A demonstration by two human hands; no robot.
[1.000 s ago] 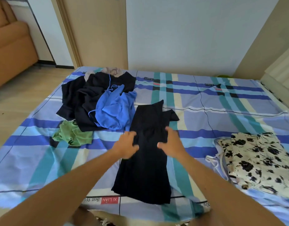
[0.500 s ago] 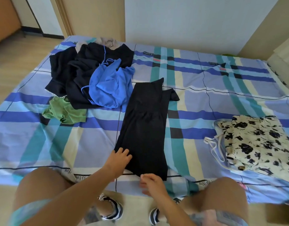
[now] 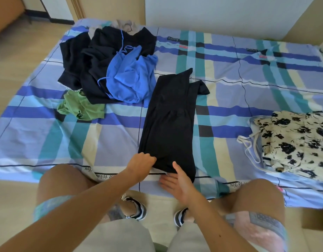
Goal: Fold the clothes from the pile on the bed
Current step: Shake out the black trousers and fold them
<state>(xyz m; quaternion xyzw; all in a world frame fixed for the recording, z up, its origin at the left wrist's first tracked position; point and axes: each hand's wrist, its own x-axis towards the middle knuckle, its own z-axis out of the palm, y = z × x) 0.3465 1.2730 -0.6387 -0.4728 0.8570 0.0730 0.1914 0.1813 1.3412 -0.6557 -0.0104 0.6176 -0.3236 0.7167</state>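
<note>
Left hand point(image 3: 141, 161) now grips garment point(image 3: 168, 124), plaid bed point(image 3: 230, 106)

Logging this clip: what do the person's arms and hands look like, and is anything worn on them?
The left arm and right arm are bare to the frame edge, with no sleeves in view. The left hand and right hand show no gloves, rings, watch or bracelet.

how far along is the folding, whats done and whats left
Done: one floral garment looks folded on the right of the bed. In hand: a black garment lies stretched out lengthwise; the left hand grips its near corner and the right hand lies open at the near hem. Left: the pile at the far left, with black pieces, a blue top and a green piece. Early going.
</note>
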